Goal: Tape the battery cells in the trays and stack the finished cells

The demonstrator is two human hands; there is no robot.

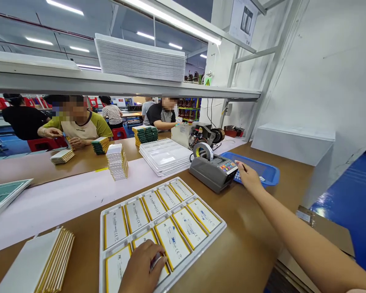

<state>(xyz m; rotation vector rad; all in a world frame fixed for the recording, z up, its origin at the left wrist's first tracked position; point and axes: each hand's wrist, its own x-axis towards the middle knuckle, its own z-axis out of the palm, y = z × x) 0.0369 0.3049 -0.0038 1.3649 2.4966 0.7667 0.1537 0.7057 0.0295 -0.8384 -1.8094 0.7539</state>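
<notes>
A white plastic tray (215, 228) holds two rows of flat white battery cells (114, 228) with yellow edges and printed labels. Blue 3M print shows on several cells in the near row. My left hand (146, 264) rests over a near-row cell, fingers curled and thumb close to the index finger; whatever lies between them is hidden. My right hand (248, 177) is at the front end of a grey tape dispenser (212, 171), its thumb and index finger pinched together; what they grip is too small to make out. A tape roll (203, 151) sits on the dispenser.
Stacked cells (33, 260) lie at the near left; another stack (116, 162) stands farther back. White trays (163, 156) are piled behind the filled one. A blue basket (271, 175) sits beside the dispenser. A shelf (125, 86) spans overhead. A co-worker (82, 126) handles cells across the bench.
</notes>
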